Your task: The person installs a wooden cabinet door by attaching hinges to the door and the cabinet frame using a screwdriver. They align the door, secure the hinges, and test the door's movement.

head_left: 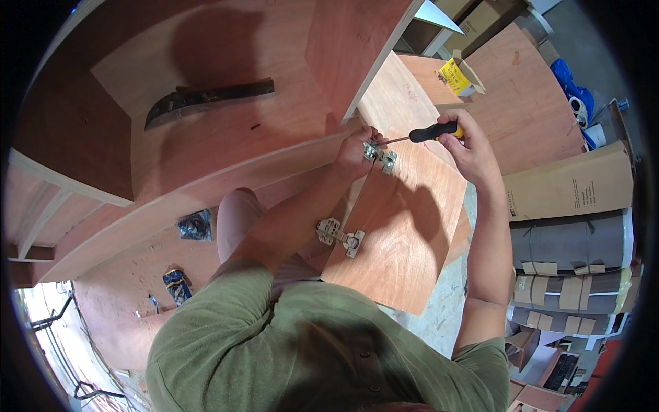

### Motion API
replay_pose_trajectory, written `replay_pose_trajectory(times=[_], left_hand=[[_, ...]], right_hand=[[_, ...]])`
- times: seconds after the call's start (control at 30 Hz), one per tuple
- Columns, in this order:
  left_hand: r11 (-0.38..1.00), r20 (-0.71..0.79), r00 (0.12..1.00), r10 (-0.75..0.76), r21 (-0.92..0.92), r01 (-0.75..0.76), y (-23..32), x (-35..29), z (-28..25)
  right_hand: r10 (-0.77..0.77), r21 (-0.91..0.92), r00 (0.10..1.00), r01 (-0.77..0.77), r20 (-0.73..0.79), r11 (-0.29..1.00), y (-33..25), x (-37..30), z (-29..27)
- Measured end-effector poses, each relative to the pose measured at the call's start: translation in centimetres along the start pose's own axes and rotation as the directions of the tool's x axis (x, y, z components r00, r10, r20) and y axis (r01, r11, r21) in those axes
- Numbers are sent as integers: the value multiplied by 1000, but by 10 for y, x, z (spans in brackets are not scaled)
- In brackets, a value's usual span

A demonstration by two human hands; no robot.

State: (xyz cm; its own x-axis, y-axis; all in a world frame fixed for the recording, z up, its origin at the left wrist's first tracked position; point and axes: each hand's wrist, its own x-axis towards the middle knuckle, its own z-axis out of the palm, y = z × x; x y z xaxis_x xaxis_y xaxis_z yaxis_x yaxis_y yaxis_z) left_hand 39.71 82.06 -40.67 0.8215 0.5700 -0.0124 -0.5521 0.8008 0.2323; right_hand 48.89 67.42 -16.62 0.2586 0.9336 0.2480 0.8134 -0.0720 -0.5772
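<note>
My right hand (471, 152) is closed around the black-and-yellow handle of a screwdriver (431, 132). Its thin shaft points left, with the tip at a metal cabinet hinge (388, 162). My left hand (353, 154) pinches that hinge at its arm, by the edge of the cabinet. The hinge's cup end sits on a reddish wooden door panel (395, 250), which lies beneath both hands. Nearer to me, a second hinge (331, 231) spans the panel's left edge, untouched. My left fingers partly cover the screwdriver's tip.
An open wooden cabinet (220, 58) fills the upper left, holding a dark curved blade-like piece (206, 101). A yellow box (460, 75) stands beyond the panel. Cardboard cartons (573, 185) line the right. Plastic packets (195, 225) lie at the left, near my leg.
</note>
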Motion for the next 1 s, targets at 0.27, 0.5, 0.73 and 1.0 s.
replay_pose_trajectory(times=[0.27,0.5,0.73,1.0], left_hand=[[990,69,990,120,60,-124,5,-14,-3],[997,65,995,-76,-17,77,28,-94,-30],[983,95,990,-103,-142,116,25,-210,-6],[997,154,987,46,53,-55,13,-201,-13]], right_hand=[[2,-2,936,-3,-353,1000,-2,-17,6],[-162,87,932,200,-325,976,-33,-88,5],[-96,145,964,135,-246,980,-46,-143,54],[-6,139,940,56,-342,989,-42,-170,79]])
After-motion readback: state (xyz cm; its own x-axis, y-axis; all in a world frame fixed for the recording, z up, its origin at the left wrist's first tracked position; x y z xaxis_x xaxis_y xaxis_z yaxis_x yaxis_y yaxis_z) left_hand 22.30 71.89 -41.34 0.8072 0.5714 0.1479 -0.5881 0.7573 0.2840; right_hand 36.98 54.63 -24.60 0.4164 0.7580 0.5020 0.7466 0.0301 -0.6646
